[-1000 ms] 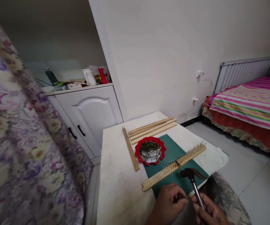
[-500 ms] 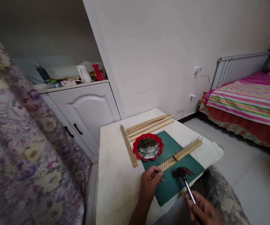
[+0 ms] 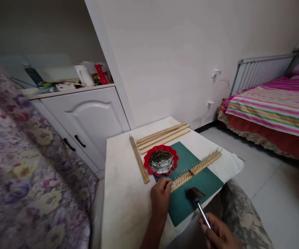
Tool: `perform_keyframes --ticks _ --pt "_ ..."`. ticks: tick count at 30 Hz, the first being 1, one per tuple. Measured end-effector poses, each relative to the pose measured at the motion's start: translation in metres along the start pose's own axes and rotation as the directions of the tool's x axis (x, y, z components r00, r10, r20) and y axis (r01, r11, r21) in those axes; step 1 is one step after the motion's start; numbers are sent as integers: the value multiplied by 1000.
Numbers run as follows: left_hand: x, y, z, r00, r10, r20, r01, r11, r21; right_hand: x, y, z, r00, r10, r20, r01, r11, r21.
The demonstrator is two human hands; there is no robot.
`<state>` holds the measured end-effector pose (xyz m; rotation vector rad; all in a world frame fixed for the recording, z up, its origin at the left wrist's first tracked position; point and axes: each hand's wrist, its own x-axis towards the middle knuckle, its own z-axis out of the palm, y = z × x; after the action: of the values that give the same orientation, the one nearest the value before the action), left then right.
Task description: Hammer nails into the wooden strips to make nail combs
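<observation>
A claw hammer (image 3: 196,197), its dark head over the mat and its shaft shiny, is gripped by my right hand (image 3: 215,230) at the front edge of the table. My left hand (image 3: 161,193) is closed in a pinch at the near left end of a wooden strip (image 3: 203,167). What its fingertips hold is too small to make out. Rows of upright nails (image 3: 181,178) stand along the strip, which lies slanted across a green mat (image 3: 181,205). A red scalloped dish (image 3: 146,162) full of loose nails (image 3: 161,162) sits just beyond my left hand.
Another wooden strip (image 3: 139,159) lies left of the dish. Several more strips (image 3: 165,136) lie at the back of the white-covered table (image 3: 124,207). A white cabinet (image 3: 92,121) and floral curtain (image 3: 32,166) are to the left, a bed (image 3: 273,103) to the right.
My left hand has moved in to the near end of the nailed strip, its fingers drawn closer together. The hammer stays low beside the strip in my right hand. The view has shifted slightly.
</observation>
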<state>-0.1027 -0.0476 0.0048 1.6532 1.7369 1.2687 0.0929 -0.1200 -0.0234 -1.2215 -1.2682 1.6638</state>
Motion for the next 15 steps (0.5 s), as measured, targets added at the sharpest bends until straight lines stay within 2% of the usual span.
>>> perform_keyframes --ticks 15 --pt "2 1 3 997 76 -6 -74 983 167 -2 -10 0 1000 -15 10 15 1000 -16"
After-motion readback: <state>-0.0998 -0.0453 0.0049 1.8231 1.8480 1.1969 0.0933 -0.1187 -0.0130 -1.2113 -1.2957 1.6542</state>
